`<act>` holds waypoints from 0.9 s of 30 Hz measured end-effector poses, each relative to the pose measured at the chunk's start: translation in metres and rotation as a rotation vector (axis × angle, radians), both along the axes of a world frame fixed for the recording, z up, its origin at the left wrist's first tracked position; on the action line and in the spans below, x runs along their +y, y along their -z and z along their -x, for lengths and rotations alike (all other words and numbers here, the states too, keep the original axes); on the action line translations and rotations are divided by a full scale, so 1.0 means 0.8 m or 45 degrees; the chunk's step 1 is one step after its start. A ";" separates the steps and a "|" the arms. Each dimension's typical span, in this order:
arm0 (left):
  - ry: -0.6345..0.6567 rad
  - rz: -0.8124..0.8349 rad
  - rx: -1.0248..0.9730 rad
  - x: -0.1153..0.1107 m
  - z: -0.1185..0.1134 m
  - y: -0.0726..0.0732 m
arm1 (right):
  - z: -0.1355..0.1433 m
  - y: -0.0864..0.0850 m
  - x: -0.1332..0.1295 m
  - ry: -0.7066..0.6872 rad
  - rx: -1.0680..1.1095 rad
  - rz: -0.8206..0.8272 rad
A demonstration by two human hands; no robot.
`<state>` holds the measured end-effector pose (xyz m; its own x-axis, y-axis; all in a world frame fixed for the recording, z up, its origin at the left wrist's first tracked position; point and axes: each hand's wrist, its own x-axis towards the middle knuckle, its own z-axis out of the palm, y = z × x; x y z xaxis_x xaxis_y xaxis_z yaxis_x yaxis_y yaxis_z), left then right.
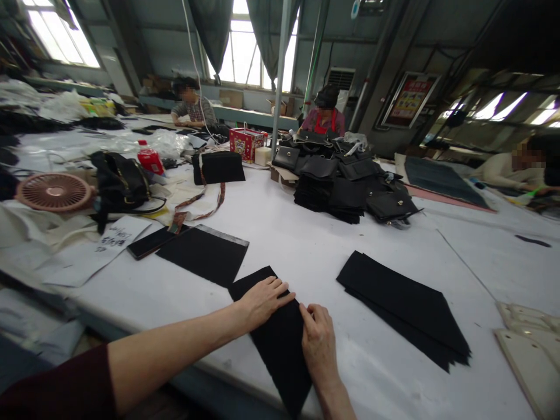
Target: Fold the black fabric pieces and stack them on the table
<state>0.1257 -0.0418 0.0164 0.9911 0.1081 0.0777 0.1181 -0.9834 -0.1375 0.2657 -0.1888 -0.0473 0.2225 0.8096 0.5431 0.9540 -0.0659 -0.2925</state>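
On the broad white tabletop [301, 248], the work calls for the whole black, matte, flat panel [277, 344] to lie smooth, with its lower end, which reaches the table's near edge, kept from sagging or dragging askew. The spread left hand [261, 300] rests palm down across the upper part, fingers extended and slightly apart; light, even pressure there should steady the material without rucking it. The right hand [320, 338] is at the long right-hand side, fingers curled, with thumb and forefinger close together at the edge; whether they pinch the material cannot be told. That hand does best to follow the edge in small moves, checking that the border runs straight and no layer slips, since a hard tug could skew the piece. The panel lies aslant between a black sheet with a greyish strip along its far edge [203, 256], whose near corner is just beside it, and a loosely fanned stack of long black pieces [405, 309], well apart to the right. It looks longer than it is wide, plain and dark all over, narrowing to a corner at the near end. Its outline seems crisp, though any fold, seam or grain is too dark to make out.
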 end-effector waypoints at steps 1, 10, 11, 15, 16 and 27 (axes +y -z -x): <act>0.021 0.009 -0.010 -0.001 -0.001 0.000 | -0.001 0.000 -0.002 -0.003 0.005 -0.008; 0.013 -0.008 0.060 -0.016 -0.011 -0.003 | -0.012 0.000 -0.021 -0.048 0.104 -0.030; 0.024 -0.025 0.046 -0.018 -0.012 -0.003 | -0.013 -0.001 -0.023 -0.054 0.109 -0.035; 0.083 -0.031 -0.023 -0.025 -0.016 -0.001 | -0.017 -0.003 -0.032 -0.068 0.106 -0.056; 0.076 -0.016 -0.021 -0.027 -0.017 -0.001 | -0.018 -0.004 -0.034 -0.069 0.104 -0.054; 0.050 -0.072 0.026 -0.048 -0.022 0.002 | -0.023 -0.009 -0.054 -0.076 0.079 -0.001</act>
